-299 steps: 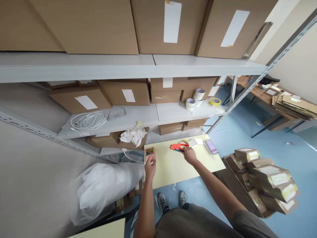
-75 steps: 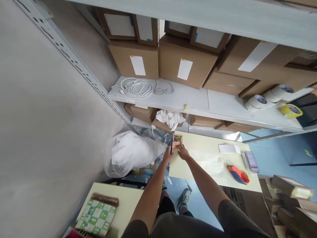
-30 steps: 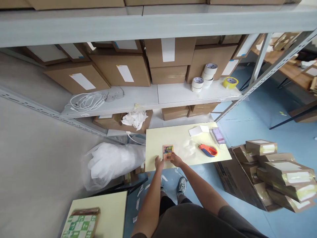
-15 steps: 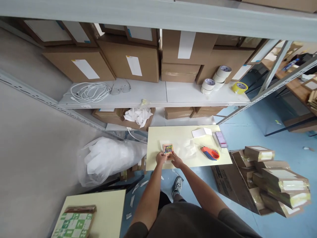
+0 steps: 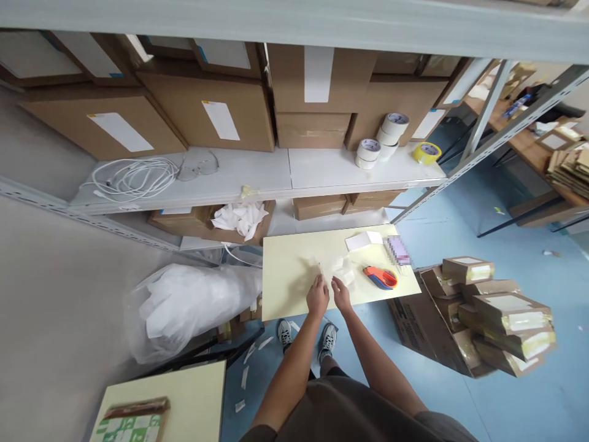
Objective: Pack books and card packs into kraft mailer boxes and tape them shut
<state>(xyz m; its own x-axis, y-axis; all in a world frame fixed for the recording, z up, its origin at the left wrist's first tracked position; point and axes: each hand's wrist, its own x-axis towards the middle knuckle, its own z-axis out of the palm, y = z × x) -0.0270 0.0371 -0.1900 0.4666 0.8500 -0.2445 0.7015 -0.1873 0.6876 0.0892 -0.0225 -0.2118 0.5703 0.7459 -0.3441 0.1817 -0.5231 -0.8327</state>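
l hand [image 5: 317,297]: pinching thin item [image 5: 321,269] edge-on | r hand [image 5: 341,294]: just beside, grip unclear | above tbl [image 5: 288,264]

1. Counter [image 5: 280,264]: plain pale yellow.
2. Plastic film [image 5: 343,270]: translucent, whitish.
3. Tape dispenser [image 5: 380,277]: orange-red with dark blue.
4. Stacked tape rolls [image 5: 368,155]: white; single tape roll [image 5: 427,153]: yellow.
5. Cardboard carton [image 5: 216,120]: brown, white label.
6. Coiled cable [image 5: 138,178]: white.
7. Shelf [image 5: 257,175]: pale grey.
8. Floor [image 5: 442,215]: blue.
9. Flat package [image 5: 133,428]: green-and-white checks, brown edge.
10. Shirt [image 5: 350,411]: dark grey.
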